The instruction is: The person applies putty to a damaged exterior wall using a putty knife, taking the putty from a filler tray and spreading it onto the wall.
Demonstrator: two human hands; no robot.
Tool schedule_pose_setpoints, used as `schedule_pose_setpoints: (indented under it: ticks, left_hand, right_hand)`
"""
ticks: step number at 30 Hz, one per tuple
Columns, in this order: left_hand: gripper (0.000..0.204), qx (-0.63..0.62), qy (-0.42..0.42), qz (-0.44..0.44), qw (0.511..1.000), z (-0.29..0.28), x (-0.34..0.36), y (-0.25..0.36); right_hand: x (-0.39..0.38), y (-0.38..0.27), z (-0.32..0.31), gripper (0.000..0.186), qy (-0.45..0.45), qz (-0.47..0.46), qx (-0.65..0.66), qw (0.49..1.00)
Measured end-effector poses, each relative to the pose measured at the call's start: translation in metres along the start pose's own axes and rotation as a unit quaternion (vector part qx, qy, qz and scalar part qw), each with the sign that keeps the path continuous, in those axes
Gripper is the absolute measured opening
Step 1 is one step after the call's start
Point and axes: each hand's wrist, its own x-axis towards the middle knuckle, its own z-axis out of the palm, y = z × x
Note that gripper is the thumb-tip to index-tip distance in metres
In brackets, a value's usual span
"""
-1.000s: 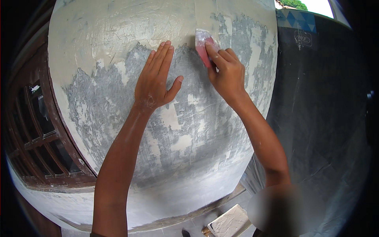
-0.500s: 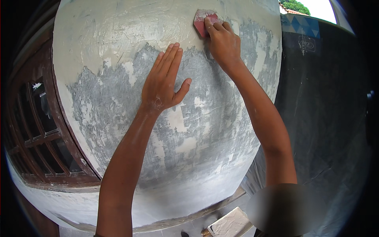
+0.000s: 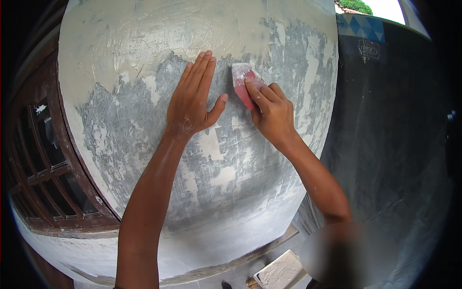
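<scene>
A grey wall (image 3: 144, 58) patched with pale putty fills the middle of the view. My left hand (image 3: 193, 98) lies flat against it, fingers together and pointing up. Just to its right my right hand (image 3: 272, 111) presses a small red scraper (image 3: 244, 83), smeared with white putty, against the wall. The scraper's lower part is hidden under my fingers.
A dark brown wooden window frame (image 3: 45, 159) with glass panes stands at the left. A dark wall surface (image 3: 394, 144) runs along the right. Below, near the floor, lies a flat board coated in white putty (image 3: 281, 272).
My right hand with the scraper rose to the upper wall, then came down and left beside my left hand. My left hand stayed flat on the wall.
</scene>
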Motion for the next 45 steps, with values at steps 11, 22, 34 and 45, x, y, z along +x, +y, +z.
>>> schedule_pose_setpoints:
  ticks: [11, 22, 34, 45]
  left_hand:
    - [0.069, 0.024, -0.014, 0.003, 1.0, 0.007, 0.002, 0.003]
    - [0.069, 0.021, -0.02, -0.002, 1.0, 0.0, -0.001, 0.002]
    - [0.07, 0.022, -0.02, -0.004, 1.0, 0.0, -0.001, 0.001]
    - [0.069, 0.011, -0.011, 0.001, 1.0, 0.002, 0.001, 0.001]
  right_hand:
    - [0.083, 0.079, 0.032, 0.043, 0.083, 0.005, -0.148, 0.986]
    - [0.033, 0.015, -0.001, 0.052, 0.065, 0.055, 0.009, 0.996]
    - [-0.012, -0.004, 0.019, 0.05, -0.006, 0.023, -0.032, 0.999]
    - [0.096, 0.045, 0.021, 0.044, 0.103, -0.015, -0.112, 0.988]
